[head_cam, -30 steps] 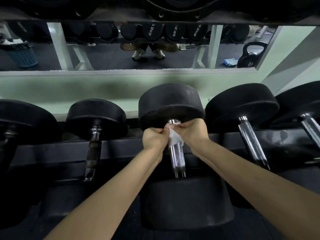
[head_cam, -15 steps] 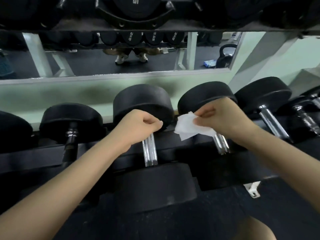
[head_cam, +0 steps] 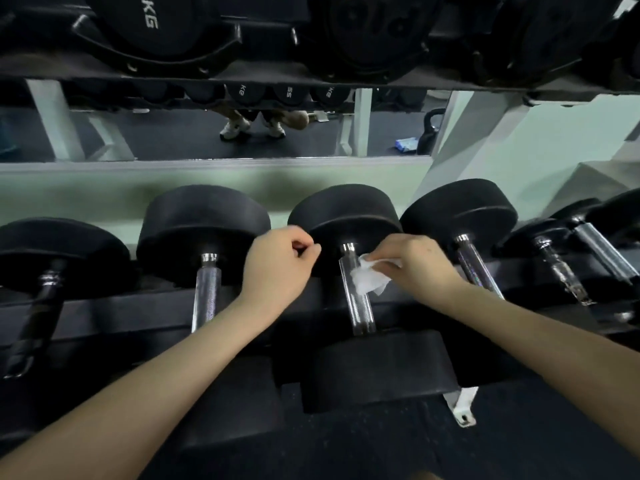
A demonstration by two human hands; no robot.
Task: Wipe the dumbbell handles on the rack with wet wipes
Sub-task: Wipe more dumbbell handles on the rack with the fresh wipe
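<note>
Now that the wipe (head_cam: pixel 367 280) has shifted one handle rightward, the right grip (head_cam: pixel 415 265) is pinching it against the next dumbbell handle (head_cam: pixel 362 317) on the rack (head_cam: pixel 104 317), while the left grip (head_cam: pixel 278 268) is hovering curled, empty.

Head-worn view, facing down — seemingly close over rack (head_cam: pixel 104 317)

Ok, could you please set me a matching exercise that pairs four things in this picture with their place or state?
Things:
1. left hand
2. right hand
3. wet wipe
4. kettlebell

Places or states:
A. seen in the mirror
B. fingers curled, holding nothing
C. lying against the chrome handle
D. holding the wet wipe

Pairs: 1-B, 2-D, 3-C, 4-A.
</note>
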